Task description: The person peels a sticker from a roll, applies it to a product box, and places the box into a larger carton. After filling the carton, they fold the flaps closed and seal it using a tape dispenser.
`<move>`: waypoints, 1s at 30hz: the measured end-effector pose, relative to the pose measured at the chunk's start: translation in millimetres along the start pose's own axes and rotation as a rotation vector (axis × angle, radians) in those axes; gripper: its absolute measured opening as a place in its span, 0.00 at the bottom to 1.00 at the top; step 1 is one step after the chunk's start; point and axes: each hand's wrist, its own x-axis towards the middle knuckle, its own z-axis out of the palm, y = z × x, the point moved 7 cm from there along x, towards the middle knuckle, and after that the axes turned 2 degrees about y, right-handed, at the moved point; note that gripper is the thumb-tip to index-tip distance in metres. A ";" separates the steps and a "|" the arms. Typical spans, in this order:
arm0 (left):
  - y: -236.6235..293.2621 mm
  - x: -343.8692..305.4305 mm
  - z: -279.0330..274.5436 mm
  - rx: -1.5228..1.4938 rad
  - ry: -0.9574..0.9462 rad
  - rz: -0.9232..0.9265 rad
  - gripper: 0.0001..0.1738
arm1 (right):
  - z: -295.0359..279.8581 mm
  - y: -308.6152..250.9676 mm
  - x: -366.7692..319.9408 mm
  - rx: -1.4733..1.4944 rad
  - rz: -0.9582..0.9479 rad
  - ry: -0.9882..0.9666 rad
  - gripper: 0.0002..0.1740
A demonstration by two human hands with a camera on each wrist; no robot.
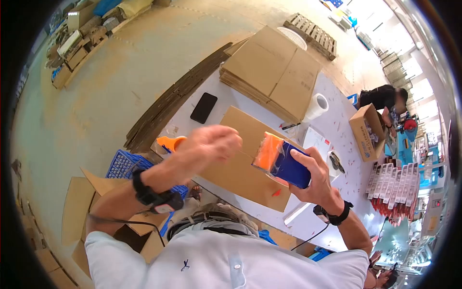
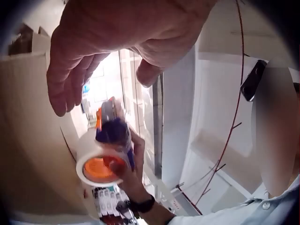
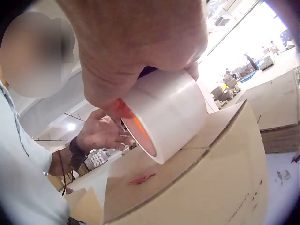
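We see a person from above, with both hands up over a white table [image 1: 339, 127]. The right hand [image 1: 315, 176] grasps a blue and orange tape gun [image 1: 284, 161]. Its fingers wrap tight around the blue handle. A fat roll of tape [image 3: 164, 112] sits on the gun, and its middle is orange. The tape gun is up in the air, just above the right end of a flat brown cardboard box [image 1: 240, 168] that lies on the near part of the table.

The left hand [image 1: 211, 144] is up too, to the left of the tape gun and near it, but not touching it. It looks blurry from above. From the left wrist we see its fingers loose and a bit bent, with the thumb apart, and nothing in them. A thin clear strip of tape might be there, but we cannot tell. Each wrist has a black band.

A black phone [image 1: 203, 107] lies on the far left part of the table. Behind it, farther away, is a stack of flat cardboard [image 1: 274, 72]. A white roll [image 1: 316, 106] stands just to the right of that stack. A small open box [image 1: 365, 132] sits at the right side. Rows of red and white packs [image 1: 392, 185] lie near the right edge. An orange thing [image 1: 172, 142] sits at the left edge of the table, and a blue crate [image 1: 122, 164] is on the floor below it.
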 end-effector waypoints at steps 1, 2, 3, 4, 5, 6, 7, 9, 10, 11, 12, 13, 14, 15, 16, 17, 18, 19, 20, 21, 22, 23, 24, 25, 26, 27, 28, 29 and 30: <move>-10.1 6.9 10.3 0.011 -0.033 -0.057 0.25 | 0.0 -2.8 1.4 -0.017 -0.009 -0.007 0.47; -20.0 14.2 19.3 0.026 -0.068 -0.115 0.26 | -0.1 -5.8 2.3 -0.032 -0.017 -0.010 0.47; -26.7 18.1 26.5 0.045 -0.104 -0.175 0.26 | 0.4 -8.1 2.4 -0.047 -0.022 -0.010 0.47; -24.9 20.1 30.8 0.028 -0.115 -0.148 0.26 | 1.7 -7.8 1.1 -0.049 -0.004 -0.002 0.48; -19.8 20.5 36.0 0.015 -0.128 -0.123 0.25 | 1.6 -10.0 1.1 -0.068 -0.011 -0.008 0.48; -16.6 21.4 40.1 0.002 -0.142 -0.101 0.24 | 0.3 -12.8 1.2 -0.087 -0.016 -0.013 0.49; -17.0 23.0 40.9 -0.031 -0.128 -0.101 0.22 | -0.1 -13.9 -0.2 -0.104 -0.018 -0.019 0.49; -20.0 25.1 38.8 -0.097 -0.099 -0.103 0.19 | 0.7 -11.3 -6.0 -0.081 -0.011 0.012 0.51; -26.7 27.1 39.0 -0.231 -0.139 -0.129 0.18 | 1.3 -9.6 -8.9 -0.070 -0.009 0.027 0.51; -34.5 30.1 38.3 -0.369 -0.175 -0.152 0.17 | 1.2 -6.1 -12.0 -0.054 -0.008 0.039 0.51; -40.1 32.6 38.7 -0.508 -0.207 -0.171 0.16 | 0.5 -1.2 -14.3 -0.038 -0.011 0.049 0.52; -47.3 36.0 37.2 -0.492 -0.163 -0.175 0.15 | -0.4 2.0 -14.9 -0.022 -0.019 0.058 0.52; -50.7 38.6 39.3 -0.477 -0.116 -0.177 0.15 | -0.5 2.0 -12.8 -0.022 -0.013 0.042 0.52; -53.8 40.2 38.5 -0.461 -0.068 -0.180 0.14 | -1.1 -1.1 -9.6 -0.022 -0.007 0.026 0.52; -53.8 42.3 36.4 -0.416 -0.061 -0.163 0.14 | -0.9 -3.3 -7.4 -0.021 0.001 0.011 0.52; -53.0 45.6 33.6 -0.372 -0.054 -0.147 0.13 | 0.1 -2.9 -5.6 -0.027 0.003 0.002 0.52; -52.9 48.0 30.2 -0.326 -0.047 -0.132 0.13 | 1.8 -2.1 -3.1 -0.031 0.005 -0.007 0.52; -53.8 49.9 25.5 -0.273 -0.025 -0.107 0.12 | 3.2 -2.2 -0.5 -0.035 0.006 -0.014 0.52; -54.1 51.4 20.7 -0.221 -0.002 -0.082 0.12 | 5.1 -4.3 2.8 -0.046 0.028 -0.050 0.51; -53.0 51.8 15.9 -0.171 0.021 -0.057 0.11 | 5.2 -8.9 7.5 -0.057 0.048 -0.089 0.50; -49.7 52.6 10.1 -0.132 0.043 -0.035 0.11 | 4.2 -11.8 11.1 -0.069 0.065 -0.128 0.49; -40.5 50.8 1.4 -0.095 0.066 -0.015 0.11 | 3.2 -15.0 17.2 -0.065 0.071 -0.139 0.48; -32.1 45.9 -7.3 -0.055 0.086 0.001 0.10 | 3.7 -18.8 23.5 -0.059 0.082 -0.147 0.47; -24.9 39.9 -13.1 -0.035 0.099 -0.009 0.10 | 3.6 -22.8 29.2 -0.055 0.093 -0.155 0.46; -16.3 34.1 -18.8 -0.020 0.114 -0.015 0.10 | 5.6 -24.1 34.6 -0.054 0.134 -0.205 0.44; -11.9 29.8 -26.0 -0.006 0.130 -0.020 0.09 | 9.2 -26.1 41.2 -0.043 0.127 -0.208 0.44; -10.6 27.2 -34.0 0.001 0.142 -0.020 0.09 | 13.7 -28.2 48.2 -0.032 0.124 -0.209 0.45; -12.9 24.7 -38.0 -0.004 0.152 -0.024 0.09 | 16.0 -29.4 51.2 -0.022 0.120 -0.212 0.45; -16.2 22.8 -44.7 -0.016 0.162 -0.028 0.09 | 19.7 -31.1 55.6 -0.022 0.125 -0.238 0.45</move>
